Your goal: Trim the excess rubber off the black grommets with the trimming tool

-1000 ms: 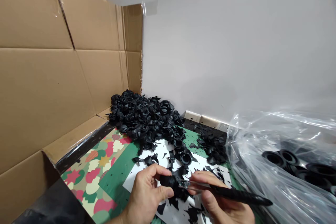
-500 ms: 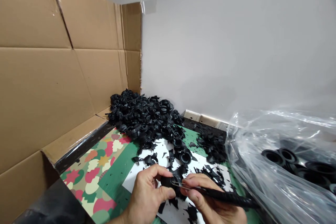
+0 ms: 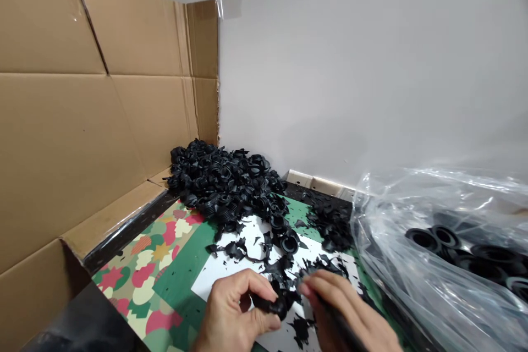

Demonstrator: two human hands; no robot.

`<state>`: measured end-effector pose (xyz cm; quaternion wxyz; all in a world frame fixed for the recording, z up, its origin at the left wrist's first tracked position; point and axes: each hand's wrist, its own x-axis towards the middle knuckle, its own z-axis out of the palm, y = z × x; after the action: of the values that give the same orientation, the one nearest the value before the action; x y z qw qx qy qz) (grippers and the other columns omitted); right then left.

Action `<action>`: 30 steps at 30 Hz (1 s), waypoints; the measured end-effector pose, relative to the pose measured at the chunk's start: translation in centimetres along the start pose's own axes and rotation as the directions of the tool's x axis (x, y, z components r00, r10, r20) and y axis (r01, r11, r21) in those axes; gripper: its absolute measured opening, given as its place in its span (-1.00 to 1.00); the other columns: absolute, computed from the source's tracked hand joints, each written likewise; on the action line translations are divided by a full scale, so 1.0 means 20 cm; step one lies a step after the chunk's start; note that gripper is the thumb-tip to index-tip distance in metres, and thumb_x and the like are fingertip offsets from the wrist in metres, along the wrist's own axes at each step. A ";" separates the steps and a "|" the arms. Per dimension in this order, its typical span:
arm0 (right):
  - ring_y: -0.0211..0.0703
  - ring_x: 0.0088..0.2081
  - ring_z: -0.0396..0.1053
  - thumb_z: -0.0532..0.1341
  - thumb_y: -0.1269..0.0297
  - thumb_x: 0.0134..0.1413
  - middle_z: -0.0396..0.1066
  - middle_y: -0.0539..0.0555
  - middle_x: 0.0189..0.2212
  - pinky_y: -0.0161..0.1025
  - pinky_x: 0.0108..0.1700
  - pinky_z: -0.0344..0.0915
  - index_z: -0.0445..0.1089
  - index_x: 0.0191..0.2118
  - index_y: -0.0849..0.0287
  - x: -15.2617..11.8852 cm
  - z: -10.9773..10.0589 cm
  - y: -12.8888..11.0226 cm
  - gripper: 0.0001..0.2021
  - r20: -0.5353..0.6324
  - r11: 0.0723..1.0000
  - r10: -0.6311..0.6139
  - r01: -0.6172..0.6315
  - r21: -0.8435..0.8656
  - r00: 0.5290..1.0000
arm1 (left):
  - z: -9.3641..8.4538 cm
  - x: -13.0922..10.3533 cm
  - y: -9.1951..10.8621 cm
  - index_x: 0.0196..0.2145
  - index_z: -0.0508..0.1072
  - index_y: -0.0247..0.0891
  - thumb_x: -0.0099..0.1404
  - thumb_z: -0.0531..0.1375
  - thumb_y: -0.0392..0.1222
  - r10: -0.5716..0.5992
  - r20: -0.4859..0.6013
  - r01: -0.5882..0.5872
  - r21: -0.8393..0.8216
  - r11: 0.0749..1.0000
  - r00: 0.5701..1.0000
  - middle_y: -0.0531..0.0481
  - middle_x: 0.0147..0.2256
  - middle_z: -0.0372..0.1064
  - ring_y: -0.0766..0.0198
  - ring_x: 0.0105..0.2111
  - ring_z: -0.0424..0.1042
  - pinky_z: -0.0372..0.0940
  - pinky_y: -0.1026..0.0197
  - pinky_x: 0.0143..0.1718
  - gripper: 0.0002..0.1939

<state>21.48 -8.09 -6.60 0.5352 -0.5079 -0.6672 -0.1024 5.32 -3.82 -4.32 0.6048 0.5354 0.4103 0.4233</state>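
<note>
A small black rubber part (image 3: 270, 303) sits pinched between the thumb and fingers of the left hand (image 3: 235, 313), low over the white sheet (image 3: 231, 269). The right hand (image 3: 346, 313) is closed around a dark tool handle (image 3: 342, 330), whose tip is blurred and hidden behind the fingers just right of the part. Black offcuts (image 3: 284, 278) litter the sheet around it. Beyond the sheet lies a heap of black ribbed parts (image 3: 225, 184); left of it stands a cardboard wall (image 3: 82, 121), right of it a clear plastic bag (image 3: 437, 253) with black rings inside. No writing can be read anywhere.
</note>
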 end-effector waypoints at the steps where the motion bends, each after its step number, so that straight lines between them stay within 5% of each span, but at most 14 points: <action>1: -0.19 -0.43 0.48 0.22 0.47 0.08 0.50 0.07 -0.40 -0.34 -0.35 0.35 0.43 -0.26 0.12 0.00 -0.01 0.03 -0.87 0.005 1.000 -0.021 0.021 0.015 1.000 | 0.00 0.00 0.00 -0.55 0.50 -0.26 -0.14 0.34 -0.38 0.012 -0.010 -0.012 0.007 1.000 1.000 0.03 -0.49 0.45 0.25 -0.44 0.36 0.24 0.29 -0.40 -0.87; 5: -0.15 -0.45 0.46 0.23 0.29 0.09 0.48 0.05 -0.45 -0.29 -0.39 0.37 0.46 -0.34 0.11 0.00 -0.02 0.11 -0.94 -0.047 0.949 0.268 -0.255 0.185 0.962 | -0.01 0.01 0.01 -0.53 0.52 -0.26 -0.18 0.33 -0.42 -0.031 -0.079 0.031 0.007 0.999 0.996 0.05 -0.52 0.42 0.27 -0.47 0.34 0.23 0.30 -0.42 -0.82; 9: -0.04 -0.42 0.49 0.30 0.09 -0.03 0.53 0.09 -0.49 -0.24 -0.41 0.39 0.53 -0.40 0.13 -0.02 -0.01 0.08 -0.79 -0.004 0.766 0.598 -0.571 0.297 0.801 | -0.01 0.03 -0.01 -0.49 0.52 -0.27 -0.19 0.31 -0.43 -0.055 -0.091 0.055 -0.005 0.998 0.994 0.08 -0.54 0.39 0.32 -0.51 0.29 0.20 0.32 -0.47 -0.78; 14: -0.09 -0.40 0.45 0.36 0.07 -0.12 0.50 0.09 -0.40 -0.29 -0.47 0.39 0.52 -0.46 0.13 -0.01 0.04 -0.03 -0.78 0.039 0.559 0.723 -0.618 0.553 0.689 | -0.02 0.04 -0.03 -0.46 0.49 -0.30 -0.17 0.31 -0.41 -0.090 -0.074 0.089 -0.026 0.996 0.993 0.09 -0.56 0.37 0.34 -0.54 0.26 0.17 0.33 -0.51 -0.78; 30: -0.06 -0.29 0.42 0.37 0.15 -0.08 0.48 0.08 -0.44 -0.24 -0.32 0.40 0.54 -0.40 0.07 -0.03 0.11 -0.07 -0.86 0.068 0.541 0.634 -0.504 0.673 0.771 | 0.00 0.05 -0.02 -0.47 0.46 -0.32 -0.17 0.35 -0.39 -0.116 -0.057 0.110 -0.094 0.989 0.992 0.10 -0.58 0.38 0.39 -0.57 0.25 0.15 0.36 -0.55 -0.78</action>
<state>19.05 -7.54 -7.47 0.7404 -0.4633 -0.4035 0.2726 5.68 -2.84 -4.82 0.6384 0.4698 0.4390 0.4231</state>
